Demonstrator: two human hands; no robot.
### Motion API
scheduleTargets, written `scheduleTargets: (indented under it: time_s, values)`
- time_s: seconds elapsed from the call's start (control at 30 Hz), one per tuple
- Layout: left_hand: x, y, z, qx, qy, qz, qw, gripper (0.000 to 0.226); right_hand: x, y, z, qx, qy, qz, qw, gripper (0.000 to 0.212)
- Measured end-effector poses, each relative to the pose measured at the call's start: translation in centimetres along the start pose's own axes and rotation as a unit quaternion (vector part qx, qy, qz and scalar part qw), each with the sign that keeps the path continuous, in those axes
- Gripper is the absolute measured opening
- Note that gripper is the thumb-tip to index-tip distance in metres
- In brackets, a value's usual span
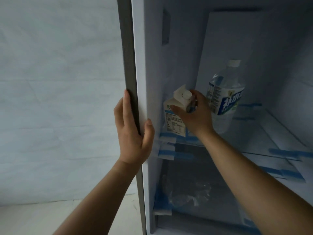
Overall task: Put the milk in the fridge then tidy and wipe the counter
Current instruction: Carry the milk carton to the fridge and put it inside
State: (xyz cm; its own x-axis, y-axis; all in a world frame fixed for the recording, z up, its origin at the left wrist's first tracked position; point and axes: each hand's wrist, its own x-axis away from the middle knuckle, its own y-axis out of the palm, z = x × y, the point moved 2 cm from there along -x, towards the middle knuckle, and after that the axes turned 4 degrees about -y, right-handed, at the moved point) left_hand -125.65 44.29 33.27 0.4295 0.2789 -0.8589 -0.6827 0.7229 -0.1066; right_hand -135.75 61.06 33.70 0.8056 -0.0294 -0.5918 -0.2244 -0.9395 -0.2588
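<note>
the white gable-top milk carton point(175, 116) stands on the clear glass fridge shelf point(264, 139) at its left end, against the inner left wall. the clear plastic water bottle with a printed label point(223, 95) stands just right of it, slightly farther back.

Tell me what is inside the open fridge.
On the glass shelf: a white gable-top milk carton gripped by the right hand, and a clear plastic water bottle beside it. Crumpled clear plastic lies below. The forearm hides part of the shelf.
</note>
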Motion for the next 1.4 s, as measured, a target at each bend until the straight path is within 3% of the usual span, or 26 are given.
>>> scheduleTargets:
  time_s: [0.2,0.37,0.53,1.0,1.4]
  values:
    - [0.2,0.3,-0.4,-0.005,0.021,0.028,0.999,0.06,0.4,0.3,2.2,-0.031,0.009,-0.016,0.999,0.071]
    - [0.2,0.3,-0.4,-0.01,0.014,0.036,0.999,0.058,1.5,-0.4,3.8,-0.016,-0.003,-0.071,0.997,0.089]
    - [0.3,0.4,-0.5,-0.027,0.022,0.044,0.998,0.06,1.0,-0.1,3.6,-0.032,-0.018,-0.053,0.998,0.078]
    - [0.5,0.8,-0.4,-0.04,0.03,0.054,0.997,0.063,1.2,0.7,5.4,0.018,-0.065,-0.018,0.998,0.098]
    - [0.5,0.9,-1.0,-0.016,0.027,0.051,0.998,0.064,0.3,1.2,5.3,0.061,-0.073,-0.03,0.995,0.098]
